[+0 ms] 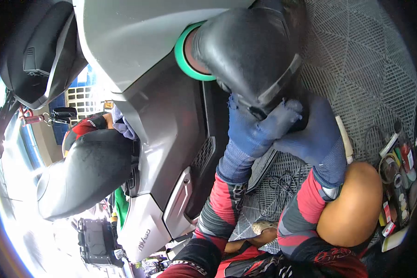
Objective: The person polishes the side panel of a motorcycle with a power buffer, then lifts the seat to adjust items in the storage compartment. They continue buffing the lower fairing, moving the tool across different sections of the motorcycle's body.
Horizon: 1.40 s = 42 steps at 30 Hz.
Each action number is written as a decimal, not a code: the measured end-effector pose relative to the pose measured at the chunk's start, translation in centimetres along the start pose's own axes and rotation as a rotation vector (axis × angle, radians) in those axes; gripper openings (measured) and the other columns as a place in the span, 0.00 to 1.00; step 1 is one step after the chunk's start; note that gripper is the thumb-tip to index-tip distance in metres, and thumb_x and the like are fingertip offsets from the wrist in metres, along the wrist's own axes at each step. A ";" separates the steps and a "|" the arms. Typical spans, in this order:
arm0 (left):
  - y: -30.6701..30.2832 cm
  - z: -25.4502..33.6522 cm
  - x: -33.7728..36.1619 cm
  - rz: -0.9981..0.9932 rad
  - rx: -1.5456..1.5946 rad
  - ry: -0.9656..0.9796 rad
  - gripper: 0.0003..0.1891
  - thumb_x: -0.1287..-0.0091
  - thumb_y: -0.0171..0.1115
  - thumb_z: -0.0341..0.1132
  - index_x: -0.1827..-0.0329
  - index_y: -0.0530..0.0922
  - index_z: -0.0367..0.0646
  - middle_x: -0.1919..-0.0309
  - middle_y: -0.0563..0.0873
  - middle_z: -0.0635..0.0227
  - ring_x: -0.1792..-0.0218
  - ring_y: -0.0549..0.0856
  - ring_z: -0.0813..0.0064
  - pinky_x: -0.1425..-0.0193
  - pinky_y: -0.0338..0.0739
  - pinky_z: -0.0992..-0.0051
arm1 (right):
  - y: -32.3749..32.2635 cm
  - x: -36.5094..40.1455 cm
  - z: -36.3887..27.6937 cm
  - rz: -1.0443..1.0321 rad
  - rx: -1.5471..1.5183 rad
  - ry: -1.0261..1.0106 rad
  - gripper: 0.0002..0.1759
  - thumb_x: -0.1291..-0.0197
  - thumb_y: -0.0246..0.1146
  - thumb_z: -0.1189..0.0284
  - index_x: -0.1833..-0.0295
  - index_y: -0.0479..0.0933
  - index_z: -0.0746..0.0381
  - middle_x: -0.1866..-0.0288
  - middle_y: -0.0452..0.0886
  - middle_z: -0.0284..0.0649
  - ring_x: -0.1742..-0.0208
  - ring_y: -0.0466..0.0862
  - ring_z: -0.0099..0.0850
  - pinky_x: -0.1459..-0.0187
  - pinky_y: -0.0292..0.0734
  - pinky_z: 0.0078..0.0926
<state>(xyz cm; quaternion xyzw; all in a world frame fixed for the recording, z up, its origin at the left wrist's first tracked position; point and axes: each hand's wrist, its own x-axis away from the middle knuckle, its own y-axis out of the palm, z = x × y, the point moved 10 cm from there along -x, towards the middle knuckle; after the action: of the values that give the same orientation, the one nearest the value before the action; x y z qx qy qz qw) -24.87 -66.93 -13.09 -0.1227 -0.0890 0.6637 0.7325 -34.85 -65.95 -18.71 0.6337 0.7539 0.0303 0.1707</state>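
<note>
A black polishing tool (245, 51) with a green-rimmed pad (190, 51) rests against the grey body panel (171, 102) of a scooter. My left hand (252, 127), in a blue glove, is closed around the lower end of the tool. My right hand (312, 129), gloved the same way, is wrapped round that end too, beside the left. The tool's body hides part of both hands' fingers.
The scooter's black seat (85, 171) and a handlebar part lie at the left. Bottles and small items (398, 180) sit on the patterned floor (356, 60) at the right. My bare knee (352, 204) is near my right forearm. A cable lies on the floor.
</note>
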 end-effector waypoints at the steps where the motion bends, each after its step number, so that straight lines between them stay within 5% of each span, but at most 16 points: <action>1: 0.0 0.4 -0.2 -0.012 -0.003 0.093 0.25 0.44 0.72 0.31 0.44 0.77 0.35 0.56 0.86 0.63 0.57 0.84 0.75 0.50 0.80 0.72 | 0.3 -0.1 0.7 0.001 -0.060 0.011 0.30 0.64 0.76 0.71 0.50 0.78 0.66 0.59 0.86 0.46 0.57 0.86 0.33 0.54 0.81 0.32; 2: -0.1 0.9 -0.2 -0.024 -0.006 0.187 0.25 0.45 0.73 0.32 0.44 0.77 0.35 0.55 0.86 0.63 0.56 0.84 0.74 0.49 0.80 0.71 | 0.6 -0.2 1.3 0.001 -0.119 0.022 0.30 0.63 0.77 0.67 0.49 0.80 0.63 0.57 0.87 0.47 0.55 0.88 0.39 0.53 0.81 0.35; 19: -1.6 -0.9 -0.3 -0.163 -0.228 0.220 0.32 0.52 0.80 0.38 0.43 0.78 0.38 0.48 0.85 0.61 0.48 0.84 0.69 0.42 0.78 0.67 | 1.3 -0.2 2.0 0.113 -0.063 -0.072 0.36 0.64 0.80 0.61 0.46 0.79 0.62 0.57 0.87 0.48 0.54 0.88 0.41 0.52 0.82 0.37; 21: -0.5 0.9 1.4 -0.199 -0.776 0.585 0.34 0.53 0.81 0.39 0.42 0.78 0.39 0.47 0.84 0.61 0.47 0.83 0.69 0.41 0.77 0.67 | 1.3 -0.2 1.9 0.106 -0.023 -0.083 0.37 0.65 0.81 0.61 0.45 0.78 0.62 0.57 0.87 0.48 0.54 0.88 0.42 0.52 0.82 0.37; 23: -1.4 -0.4 0.7 -0.195 -0.621 0.400 0.35 0.53 0.81 0.39 0.41 0.77 0.39 0.47 0.84 0.62 0.46 0.83 0.69 0.40 0.77 0.67 | 0.9 0.2 0.7 0.191 0.040 -0.178 0.30 0.60 0.77 0.66 0.50 0.77 0.67 0.62 0.86 0.45 0.58 0.87 0.31 0.55 0.81 0.31; 25: -2.3 -2.0 0.4 -0.183 -0.466 0.212 0.36 0.53 0.82 0.39 0.40 0.76 0.40 0.47 0.84 0.62 0.46 0.82 0.69 0.40 0.76 0.67 | 0.8 0.5 1.5 0.154 0.072 -0.135 0.36 0.63 0.79 0.63 0.45 0.76 0.64 0.58 0.86 0.48 0.55 0.87 0.39 0.54 0.82 0.35; 26: -2.0 -1.3 0.7 -0.181 -0.617 0.344 0.37 0.53 0.82 0.38 0.39 0.75 0.40 0.47 0.84 0.62 0.45 0.82 0.70 0.39 0.76 0.67 | 0.9 0.5 2.1 0.122 0.104 -0.095 0.42 0.66 0.81 0.60 0.41 0.75 0.61 0.54 0.85 0.51 0.52 0.87 0.46 0.52 0.83 0.39; 28: -1.1 -0.5 1.0 -0.182 -0.768 0.475 0.38 0.53 0.82 0.37 0.37 0.74 0.40 0.47 0.84 0.63 0.45 0.82 0.70 0.39 0.76 0.67 | 1.0 0.4 1.6 0.159 0.068 -0.119 0.43 0.66 0.81 0.60 0.40 0.75 0.61 0.53 0.85 0.51 0.52 0.87 0.46 0.52 0.83 0.38; 30: 2.0 1.4 2.8 -0.225 -1.131 0.867 0.38 0.53 0.81 0.36 0.38 0.74 0.39 0.47 0.84 0.63 0.45 0.81 0.71 0.40 0.76 0.68 | 0.7 0.3 1.2 0.198 0.034 -0.144 0.43 0.66 0.81 0.60 0.40 0.74 0.61 0.53 0.85 0.51 0.52 0.87 0.46 0.52 0.82 0.38; 31: 1.8 1.4 3.1 -0.225 -1.131 0.868 0.38 0.53 0.81 0.36 0.38 0.74 0.39 0.47 0.84 0.63 0.45 0.81 0.71 0.40 0.76 0.68 | 0.8 0.2 0.9 0.174 0.039 -0.161 0.43 0.64 0.81 0.60 0.39 0.74 0.60 0.53 0.85 0.50 0.52 0.87 0.46 0.52 0.82 0.38; 33: -2.1 -0.3 1.3 -0.142 -0.652 0.351 0.35 0.53 0.81 0.37 0.40 0.76 0.39 0.47 0.84 0.63 0.46 0.82 0.72 0.40 0.76 0.69 | 1.0 0.2 0.1 0.145 0.041 -0.185 0.42 0.63 0.80 0.60 0.39 0.74 0.60 0.53 0.85 0.50 0.52 0.87 0.46 0.51 0.82 0.37; 34: -1.9 -0.1 1.4 -0.139 -0.655 0.354 0.35 0.53 0.81 0.37 0.40 0.76 0.39 0.47 0.84 0.63 0.46 0.82 0.72 0.40 0.76 0.69 | 1.4 0.2 0.3 0.101 0.032 -0.132 0.40 0.62 0.80 0.60 0.40 0.75 0.60 0.53 0.85 0.50 0.53 0.87 0.46 0.52 0.82 0.38; 36: -1.8 0.1 0.8 -0.076 -0.128 0.134 0.34 0.52 0.80 0.36 0.41 0.77 0.39 0.48 0.85 0.62 0.48 0.83 0.72 0.40 0.75 0.69 | 2.0 0.2 0.8 0.058 0.023 -0.084 0.38 0.61 0.79 0.61 0.42 0.76 0.60 0.53 0.85 0.49 0.53 0.87 0.45 0.52 0.82 0.38; 40: -3.6 -0.2 3.7 0.094 0.006 -0.105 0.31 0.54 0.81 0.34 0.46 0.80 0.36 0.50 0.86 0.61 0.49 0.85 0.70 0.43 0.78 0.68 | 3.8 0.5 -1.1 -0.029 -0.043 -0.267 0.34 0.61 0.79 0.57 0.47 0.79 0.60 0.55 0.86 0.48 0.55 0.87 0.46 0.53 0.82 0.40; 41: -3.5 3.0 3.6 0.042 -0.367 0.161 0.29 0.54 0.81 0.33 0.47 0.81 0.36 0.50 0.86 0.59 0.47 0.85 0.70 0.41 0.78 0.69 | 4.3 0.8 -2.4 -0.059 0.041 -0.363 0.34 0.62 0.79 0.56 0.48 0.79 0.60 0.56 0.86 0.48 0.55 0.87 0.47 0.54 0.82 0.40; 42: -4.4 2.8 5.1 0.037 -0.527 0.059 0.29 0.39 0.71 0.41 0.36 0.76 0.36 0.42 0.83 0.56 0.42 0.83 0.63 0.34 0.74 0.63 | 4.6 0.6 -2.7 -0.056 0.040 -0.366 0.34 0.62 0.79 0.56 0.48 0.79 0.60 0.56 0.86 0.48 0.55 0.87 0.47 0.54 0.82 0.40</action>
<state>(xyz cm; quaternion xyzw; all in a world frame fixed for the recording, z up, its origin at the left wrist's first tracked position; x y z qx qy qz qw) -20.99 -62.08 -9.31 -0.3302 -0.2351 0.6268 0.6655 -31.43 -63.97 -15.12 0.6106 0.7280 -0.1056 0.2932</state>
